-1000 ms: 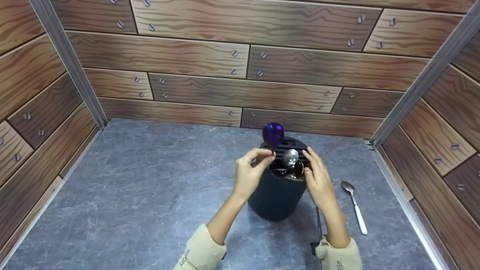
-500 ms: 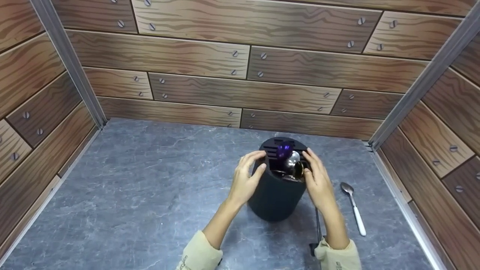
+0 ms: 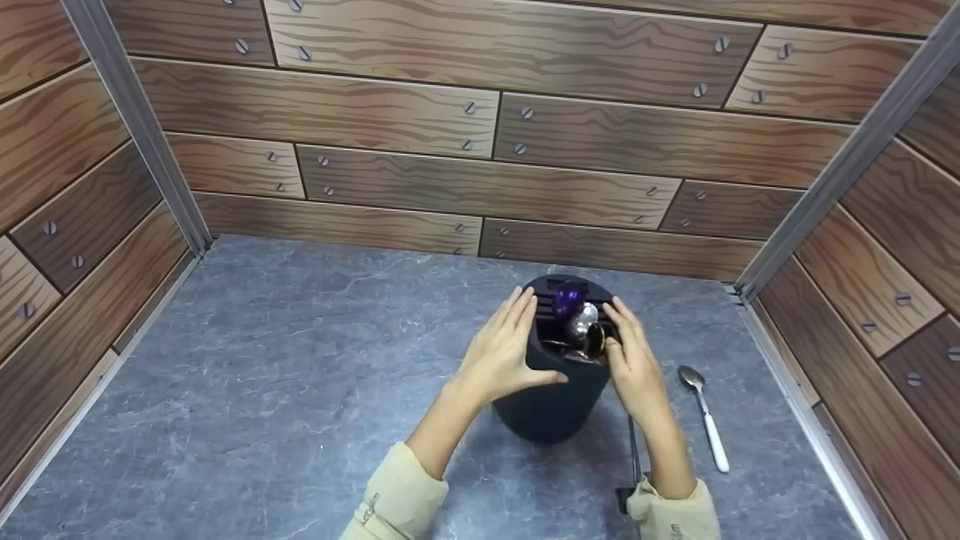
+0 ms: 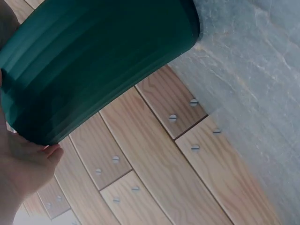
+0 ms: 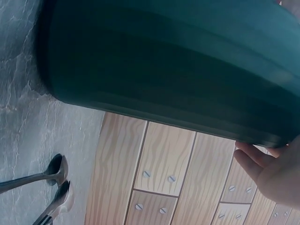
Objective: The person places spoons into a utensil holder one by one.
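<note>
A dark green, nearly black utensil holder stands upright on the table, with a slotted section at its back. From its front opening rise a purple spoon, a silver spoon and a gold-coloured spoon. My left hand rests along the holder's left side, fingers straight, thumb spread across the front below the rim. On the other side, my right hand touches the rim with extended fingers, thumb near the gold-coloured spoon. Both wrist views show fingers at the holder's upper end.
Right of the holder lies a white-handled spoon on the grey marbled table. A thin dark handle with a black end shows beside my right wrist. Wood-patterned walls enclose the table at the back and sides.
My left hand pinched the purple spoon upright above the holder, lowered it in and let go. It then moved flat against the holder's side, thumb spreading lower. My right hand stayed put.
</note>
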`<move>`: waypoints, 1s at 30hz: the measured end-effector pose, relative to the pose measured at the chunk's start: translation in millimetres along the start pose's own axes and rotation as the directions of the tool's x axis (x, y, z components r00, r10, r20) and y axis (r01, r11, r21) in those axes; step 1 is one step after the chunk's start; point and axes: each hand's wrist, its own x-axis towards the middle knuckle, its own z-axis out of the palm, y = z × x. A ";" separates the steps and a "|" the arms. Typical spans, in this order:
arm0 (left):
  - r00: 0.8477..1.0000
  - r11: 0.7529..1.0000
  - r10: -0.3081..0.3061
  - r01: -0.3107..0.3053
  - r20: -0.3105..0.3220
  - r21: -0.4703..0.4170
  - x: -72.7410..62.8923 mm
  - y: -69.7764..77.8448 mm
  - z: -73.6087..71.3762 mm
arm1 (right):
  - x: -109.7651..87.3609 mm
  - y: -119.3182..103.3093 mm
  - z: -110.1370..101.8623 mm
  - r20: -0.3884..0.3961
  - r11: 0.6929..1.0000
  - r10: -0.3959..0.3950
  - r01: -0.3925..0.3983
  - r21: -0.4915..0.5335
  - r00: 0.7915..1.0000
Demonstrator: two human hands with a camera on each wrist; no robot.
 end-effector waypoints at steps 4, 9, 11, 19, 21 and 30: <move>1.000 1.000 0.006 -0.006 0.000 0.022 0.3 -1.2 -0.6 | -1.1 -2.8 1.6 -0.002 1.000 0.008 -0.008 -0.017 1.000; 1.000 1.000 0.005 -0.005 -0.011 0.007 -1.1 -2.3 -3.1 | -0.8 -7.0 3.9 0.000 0.999 0.015 -0.015 -0.032 1.000; 1.000 1.000 0.006 -0.006 -0.012 0.003 -1.0 -3.0 -3.9 | -0.5 -8.9 4.9 -0.001 0.999 0.023 -0.023 -0.040 1.000; 0.999 0.999 -0.032 0.032 -0.011 0.003 -6.0 -7.3 -10.8 | -0.9 -17.9 12.2 0.000 0.997 -0.006 0.006 -0.082 1.000; 0.999 0.999 -0.035 0.035 -0.020 0.009 -7.7 -7.3 -13.3 | -1.0 -19.5 14.3 0.005 0.998 -0.019 0.019 -0.067 1.000; 0.999 0.999 -0.050 0.050 -0.002 0.017 -7.3 -4.1 -13.7 | -2.4 -20.1 14.4 0.034 0.999 -0.036 0.036 -0.001 0.999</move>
